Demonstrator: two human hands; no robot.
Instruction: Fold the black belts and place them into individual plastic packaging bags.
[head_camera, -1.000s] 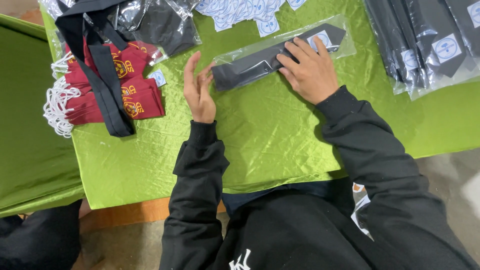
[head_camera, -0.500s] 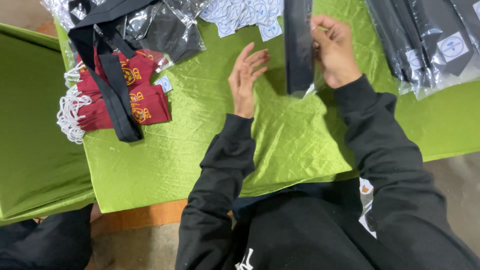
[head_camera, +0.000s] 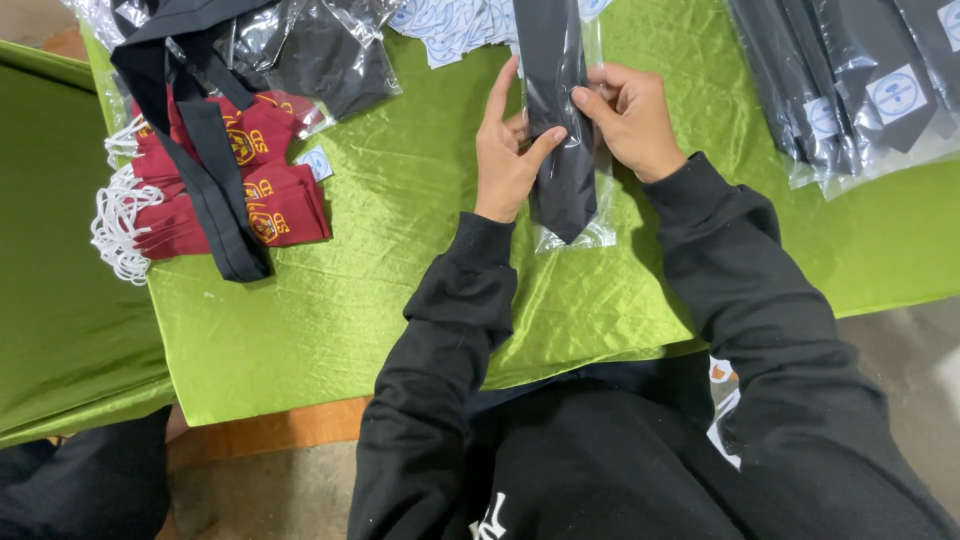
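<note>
Nearest the camera, the person's black sleeves reach out over the green cloth (head_camera: 420, 300) that covers the table. Just beyond the cuffs, both hands meet on a dark tie (head_camera: 560, 120) inside a clear plastic sleeve (head_camera: 590, 232). The left hand (head_camera: 505, 150) lies along the tie's left edge with the fingers stretched up and the thumb pressed across the front, so it pinches the tie through the plastic. The right hand (head_camera: 630, 118) pinches the right edge between thumb and curled fingers. The tie lies in the middle of the table with its long axis running near to far; its pointed tip faces the person and its far end runs out of the top of the view. By the look of it, the tie is already well inside the sleeve, with the tip close to the sleeve's near end; whether the far end is closed cannot be seen. To the right and farther off, a stack of bagged dark ties (head_camera: 860, 90) looks finished. To the left lie red folded pieces with white cords (head_camera: 240, 200), crossed by a black strap (head_camera: 205, 170). Farthest away are more clear bags (head_camera: 320, 50) and a pile of white labels (head_camera: 450, 25).
</note>
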